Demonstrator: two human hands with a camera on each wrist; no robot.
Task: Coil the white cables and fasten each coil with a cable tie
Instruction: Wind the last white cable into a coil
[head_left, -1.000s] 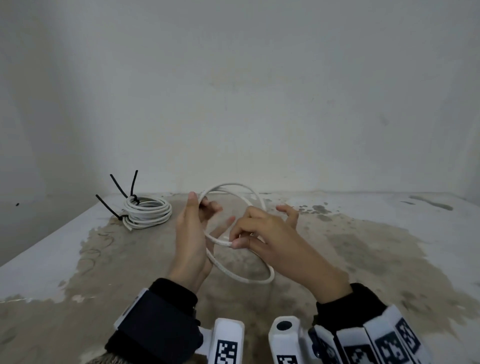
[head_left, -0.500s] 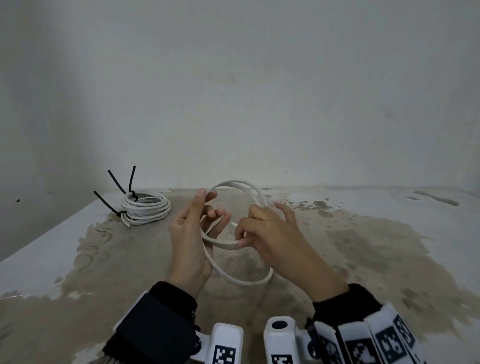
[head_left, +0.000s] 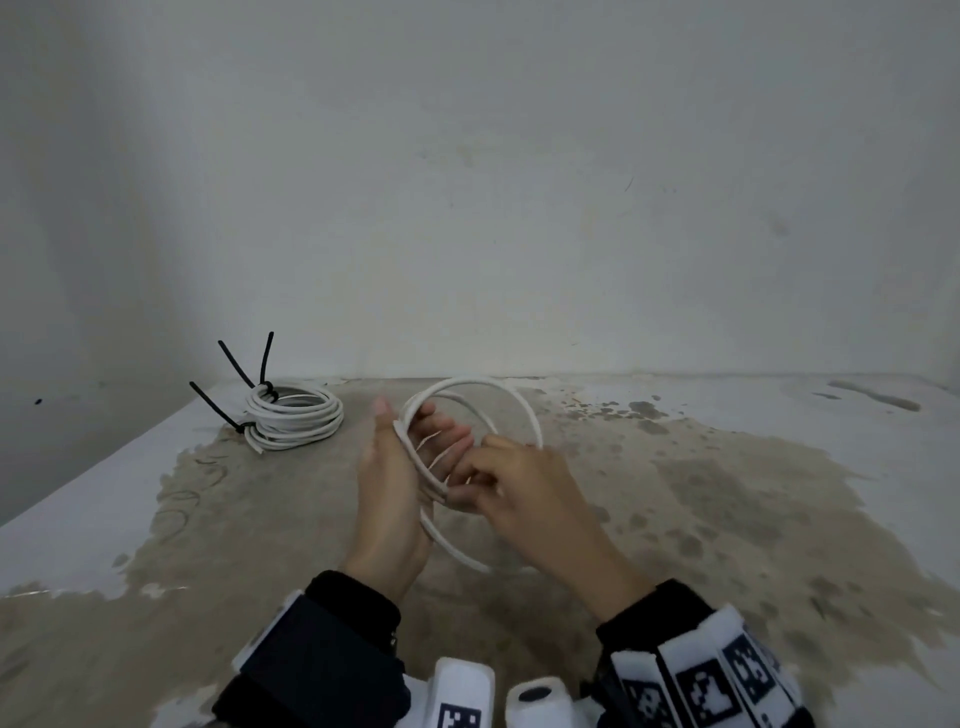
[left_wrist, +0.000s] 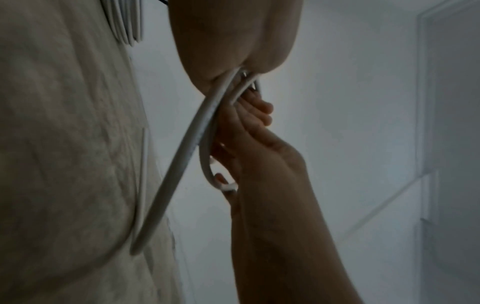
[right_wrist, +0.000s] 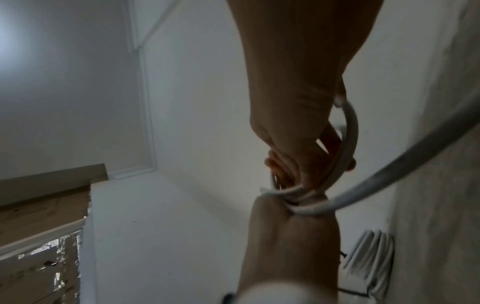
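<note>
I see a white cable (head_left: 470, 384) looped into a loose coil of a few turns, standing nearly upright above the tabletop, its lowest arc hanging toward 6 o'clock. Its turns bunch together at the coil's 9 o'clock side. At about 10 o'clock from it, well apart, a finished coil (head_left: 296, 418) lies flat on the surface, bound by black cable ties (head_left: 262, 364) whose tails stick up and outward.

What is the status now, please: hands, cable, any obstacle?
Left hand grips the loose white coil; right hand pinches its loops. No tie on it yet. Finished coil with black ties lies apart, far left. Nothing in the way.
</note>
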